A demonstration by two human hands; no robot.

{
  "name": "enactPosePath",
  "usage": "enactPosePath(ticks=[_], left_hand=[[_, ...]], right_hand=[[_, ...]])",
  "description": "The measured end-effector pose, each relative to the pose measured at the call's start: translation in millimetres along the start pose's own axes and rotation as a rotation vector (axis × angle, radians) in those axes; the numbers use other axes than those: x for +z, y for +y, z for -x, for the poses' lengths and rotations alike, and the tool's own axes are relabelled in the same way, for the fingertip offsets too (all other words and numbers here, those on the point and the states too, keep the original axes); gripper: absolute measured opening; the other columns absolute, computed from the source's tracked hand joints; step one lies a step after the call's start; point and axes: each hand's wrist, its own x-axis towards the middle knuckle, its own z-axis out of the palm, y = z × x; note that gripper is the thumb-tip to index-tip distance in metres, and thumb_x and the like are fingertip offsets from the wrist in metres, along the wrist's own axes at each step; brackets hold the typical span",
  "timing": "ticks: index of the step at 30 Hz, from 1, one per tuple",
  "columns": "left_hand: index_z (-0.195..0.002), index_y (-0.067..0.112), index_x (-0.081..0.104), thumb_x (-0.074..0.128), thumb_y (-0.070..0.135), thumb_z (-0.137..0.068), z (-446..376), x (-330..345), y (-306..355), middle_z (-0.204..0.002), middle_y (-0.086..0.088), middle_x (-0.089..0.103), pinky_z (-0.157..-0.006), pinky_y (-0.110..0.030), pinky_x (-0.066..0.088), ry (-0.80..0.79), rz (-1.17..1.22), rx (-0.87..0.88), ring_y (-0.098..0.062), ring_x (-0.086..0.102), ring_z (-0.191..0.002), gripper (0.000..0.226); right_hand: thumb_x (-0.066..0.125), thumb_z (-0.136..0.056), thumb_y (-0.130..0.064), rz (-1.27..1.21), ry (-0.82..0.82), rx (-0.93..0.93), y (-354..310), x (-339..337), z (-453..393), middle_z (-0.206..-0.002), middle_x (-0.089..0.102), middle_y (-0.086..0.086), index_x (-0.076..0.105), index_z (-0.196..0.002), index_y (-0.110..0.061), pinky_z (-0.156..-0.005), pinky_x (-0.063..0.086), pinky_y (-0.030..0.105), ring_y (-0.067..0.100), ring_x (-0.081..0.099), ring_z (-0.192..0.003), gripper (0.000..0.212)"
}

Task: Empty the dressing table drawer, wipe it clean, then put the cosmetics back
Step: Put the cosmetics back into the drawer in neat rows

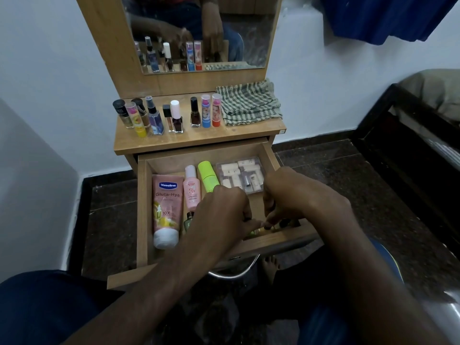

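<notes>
The wooden drawer [142,207] stands pulled out below the table top. Inside lie a pink Vaseline tube [165,210], a small pink bottle [191,189], a green tube [208,179] and a clear box of small white items [241,176]. My left hand [221,215] and my right hand [286,197] meet at the drawer's front right corner, their fingertips curled down onto small, mostly hidden items [261,229] there. A small green bottle [189,220] peeks out beside my left hand. What either hand holds is hidden.
On the table top [199,138] stand several nail polish and lip balm bottles [174,115] in a row, and a folded green checked cloth [249,103] lies at the right. A mirror [199,33] rises behind. A dark bed frame [410,135] is at the right.
</notes>
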Motion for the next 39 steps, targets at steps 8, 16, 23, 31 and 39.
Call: enactPosePath(ticks=[8, 16, 23, 31, 39], left_hand=[[-0.092, 0.030, 0.084, 0.081, 0.064, -0.079, -8, -14, -31, -0.081, 0.018, 0.077, -0.073, -0.029, 0.064, -0.317, 0.102, -0.016, 0.007, 0.068, -0.075, 0.037], [-0.104, 0.031, 0.085, 0.078, 0.045, -0.091, -10, -6, -35, -0.096, 0.014, 0.081, -0.085, -0.039, 0.064, -0.515, 0.088, -0.037, -0.003, 0.073, -0.088, 0.020], [-0.097, 0.032, 0.086, 0.083, 0.036, -0.089, -13, 3, -33, -0.087, 0.018, 0.080, -0.084, -0.032, 0.063, -0.490, 0.215, -0.114, 0.001, 0.072, -0.082, 0.009], [-0.093, 0.028, 0.084, 0.080, 0.041, -0.089, -6, -5, -32, -0.083, 0.007, 0.079, -0.077, -0.033, 0.062, -0.273, 0.106, -0.187, -0.009, 0.074, -0.088, 0.014], [-0.098, 0.036, 0.079, 0.065, 0.055, -0.098, -14, -65, -68, -0.085, 0.019, 0.077, -0.060, -0.023, 0.055, 0.577, -0.072, -0.043, 0.002, 0.067, -0.071, 0.024]], right_hand=[[0.088, -0.083, -0.034, -0.156, -0.038, -0.042, 22, -12, 14, -0.098, 0.072, -0.015, 0.074, -0.119, -0.034, -0.088, 0.059, 0.031, 0.003, 0.069, -0.092, 0.039], [0.063, -0.096, -0.003, -0.111, -0.075, -0.090, 12, -2, -1, -0.126, 0.070, -0.001, 0.073, -0.127, -0.022, -0.107, 0.052, 0.038, 0.016, 0.063, -0.121, 0.038], [0.063, -0.098, 0.000, -0.118, -0.007, -0.067, 13, 2, -5, -0.124, 0.070, 0.004, 0.075, -0.124, -0.016, -0.104, 0.055, 0.039, 0.020, 0.065, -0.117, 0.034], [0.062, -0.101, -0.014, -0.054, 0.076, -0.060, 15, 11, -8, -0.124, 0.067, 0.001, 0.074, -0.121, -0.027, -0.101, 0.055, 0.038, 0.018, 0.065, -0.110, 0.027], [0.077, -0.090, -0.020, -0.333, 0.802, -0.324, -25, 0, -20, -0.082, 0.074, -0.014, 0.080, -0.093, -0.025, -0.070, 0.057, 0.032, 0.001, 0.065, -0.075, 0.007]])
